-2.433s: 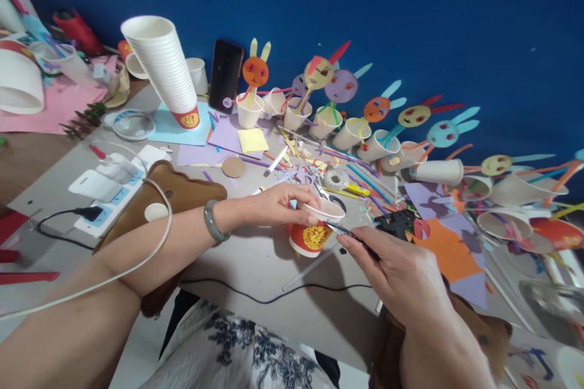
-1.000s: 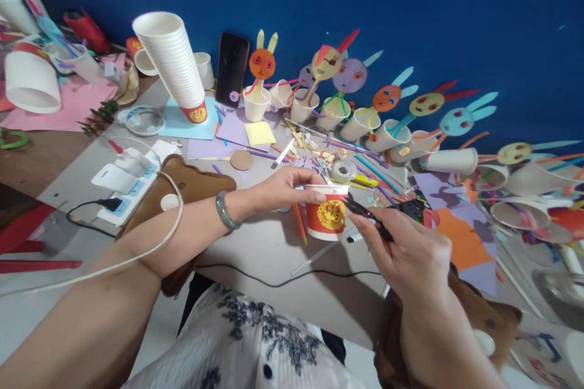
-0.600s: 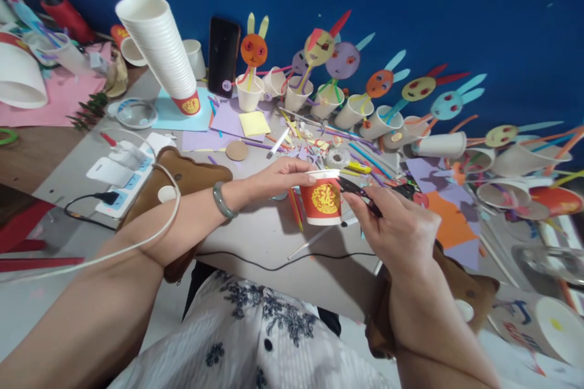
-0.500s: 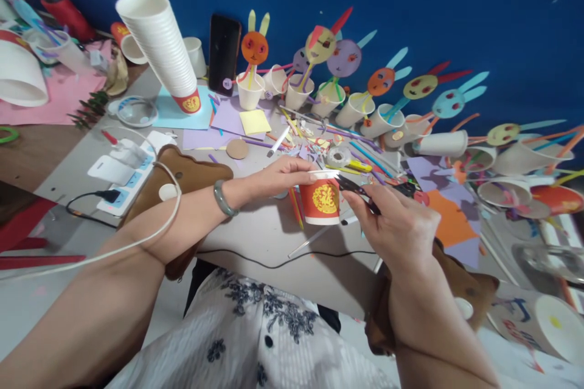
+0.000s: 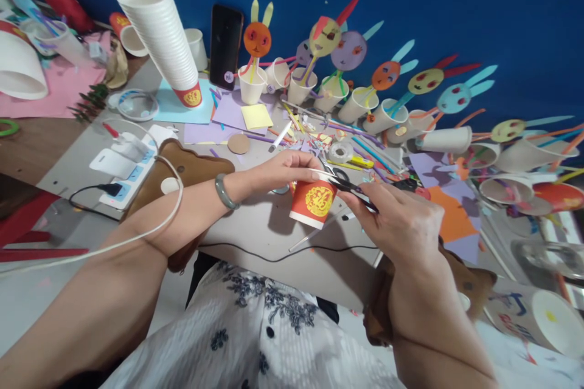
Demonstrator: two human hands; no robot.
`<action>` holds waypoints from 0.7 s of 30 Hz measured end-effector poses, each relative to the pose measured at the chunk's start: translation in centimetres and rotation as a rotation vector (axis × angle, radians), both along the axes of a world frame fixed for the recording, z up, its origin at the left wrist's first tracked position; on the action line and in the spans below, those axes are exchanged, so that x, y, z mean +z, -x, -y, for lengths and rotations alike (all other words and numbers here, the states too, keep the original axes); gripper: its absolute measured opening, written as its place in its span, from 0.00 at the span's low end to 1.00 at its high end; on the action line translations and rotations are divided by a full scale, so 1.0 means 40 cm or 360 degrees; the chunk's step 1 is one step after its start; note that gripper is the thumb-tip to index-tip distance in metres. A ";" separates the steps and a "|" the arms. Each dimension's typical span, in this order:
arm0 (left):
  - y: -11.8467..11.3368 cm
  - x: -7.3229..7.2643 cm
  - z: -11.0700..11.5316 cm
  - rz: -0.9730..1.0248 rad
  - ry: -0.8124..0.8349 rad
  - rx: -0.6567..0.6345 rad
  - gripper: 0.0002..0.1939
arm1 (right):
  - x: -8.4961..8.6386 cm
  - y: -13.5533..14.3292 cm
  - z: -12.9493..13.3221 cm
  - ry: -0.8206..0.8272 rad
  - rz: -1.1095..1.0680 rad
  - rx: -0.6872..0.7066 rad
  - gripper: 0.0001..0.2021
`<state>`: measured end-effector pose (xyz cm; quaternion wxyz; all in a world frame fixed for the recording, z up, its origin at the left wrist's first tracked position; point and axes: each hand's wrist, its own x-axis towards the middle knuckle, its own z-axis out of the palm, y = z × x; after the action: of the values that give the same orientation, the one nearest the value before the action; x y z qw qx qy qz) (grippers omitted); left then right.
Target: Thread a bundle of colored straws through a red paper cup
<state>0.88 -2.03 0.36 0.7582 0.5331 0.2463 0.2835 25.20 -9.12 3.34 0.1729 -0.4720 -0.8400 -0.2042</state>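
Observation:
A red paper cup (image 5: 312, 202) with a yellow emblem is upright but slightly tilted, held over the near part of the table. My left hand (image 5: 294, 169) is closed on its rim from the left, thumb and fingers at the top edge. My right hand (image 5: 395, 213) is closed round black-handled scissors (image 5: 351, 187), whose front end meets the cup's rim on the right. Whether the blades are apart is too small to tell. Beneath the cup lies a thin clear stick (image 5: 303, 240) on the table.
Behind my hands lie paper scraps, a tape roll (image 5: 341, 152) and a yellow cutter (image 5: 361, 161). A tall cup stack (image 5: 159, 33) leans at the left, near a power strip (image 5: 134, 173). Cups with paper rabbit faces (image 5: 258, 39) line the blue wall.
The cup has tilted, its base swinging a little to the left. Both hands still hold the cup and scissors. The whole view has shifted slightly.

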 end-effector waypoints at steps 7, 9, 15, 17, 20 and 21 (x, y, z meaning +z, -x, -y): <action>-0.002 0.004 -0.001 0.0013 0.0057 -0.0017 0.14 | 0.002 0.006 0.004 -0.0057 0.0038 0.0054 0.21; -0.002 0.007 0.000 0.0015 0.0058 -0.0032 0.14 | 0.006 0.010 0.010 -0.0084 0.0072 0.0056 0.21; -0.001 0.006 -0.001 -0.0031 0.0010 -0.0051 0.14 | 0.019 0.019 0.026 0.0026 0.0144 -0.0005 0.22; -0.002 0.004 -0.002 -0.0023 0.0015 -0.0060 0.14 | 0.021 0.020 0.029 0.0016 0.0147 0.0000 0.21; -0.002 0.005 -0.002 -0.0017 0.0039 -0.0067 0.14 | 0.022 0.021 0.031 -0.0040 0.0156 0.0032 0.21; -0.001 0.007 -0.002 -0.0022 0.0044 -0.0072 0.14 | 0.022 0.022 0.033 -0.0049 0.0156 0.0036 0.21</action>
<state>0.94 -1.95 0.63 0.7700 0.5299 0.2433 0.2591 24.33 -10.42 4.22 0.1411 -0.4493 -0.8494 -0.2381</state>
